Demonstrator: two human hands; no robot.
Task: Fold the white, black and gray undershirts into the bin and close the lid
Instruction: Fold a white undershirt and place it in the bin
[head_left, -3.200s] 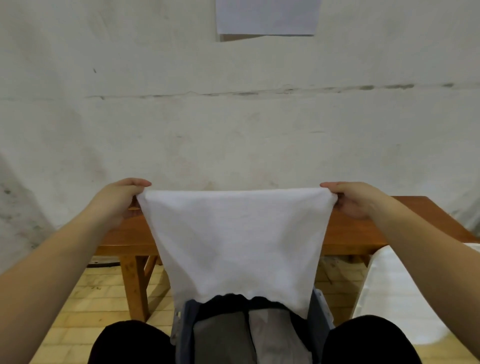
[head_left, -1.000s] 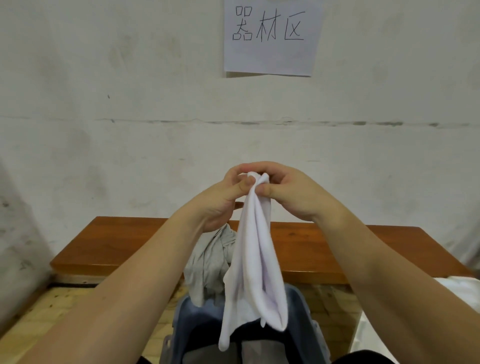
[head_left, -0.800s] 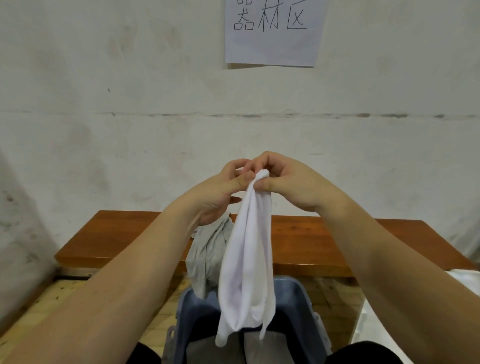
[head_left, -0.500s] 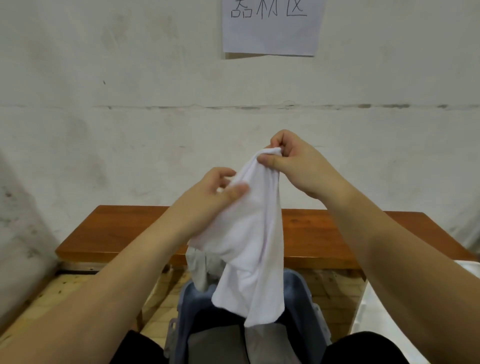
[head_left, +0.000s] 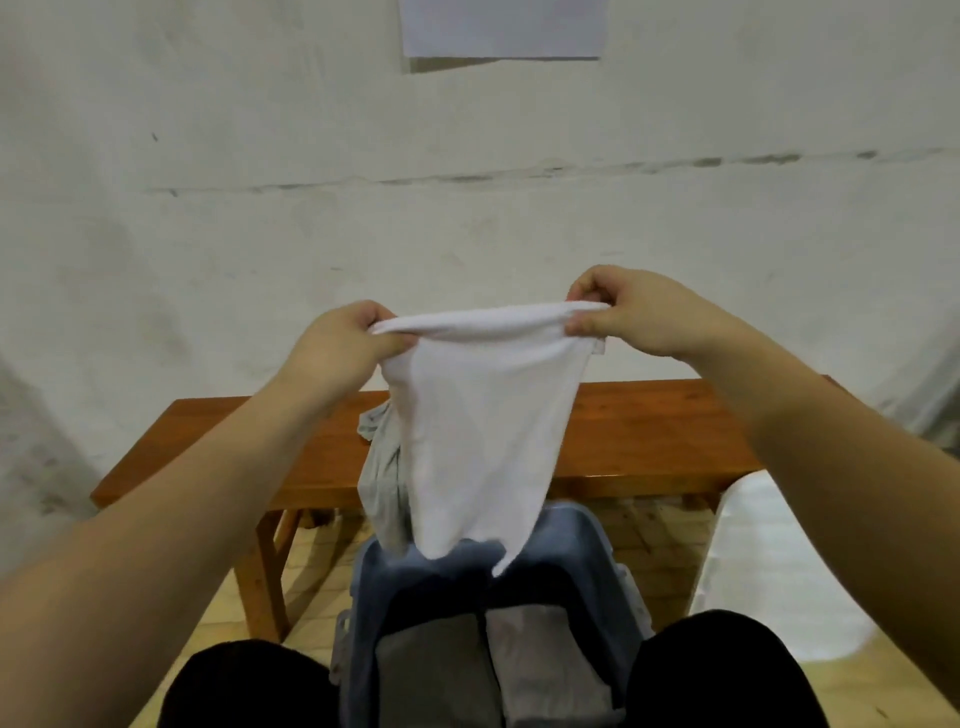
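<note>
Wall (head_left: 260, 234) of rough white plaster fills the back of the room, with the lower edge of a paper sheet (head_left: 501, 28) stuck high on it. Below it a wooden bench (head_left: 649, 431) runs across, standing on a pale tiled floor (head_left: 311, 561). A white lid-like panel (head_left: 769, 561) leans at the right, partly cut off by the person's right arm; what it is I cannot tell for sure. Between the person's dark-clad knees sits the blue bin (head_left: 587, 540), open, with folded gray cloth (head_left: 431, 660) and a lighter folded piece (head_left: 540, 644) lying side by side in it and dark fabric behind them. A white undershirt (head_left: 483, 426) hangs in the air above the bin's far end, stretched flat between both hands, its lower edge dangling just over the bin's rim. A gray undershirt (head_left: 382, 467) droops off the bench's front edge behind the white one, its tail reaching down to the bin. The left hand (head_left: 343, 348) pinches the white shirt's top left corner, fingers curled round the fold. The right hand (head_left: 634, 312) pinches the top right corner between thumb and curled fingers, a little higher than the left.
</note>
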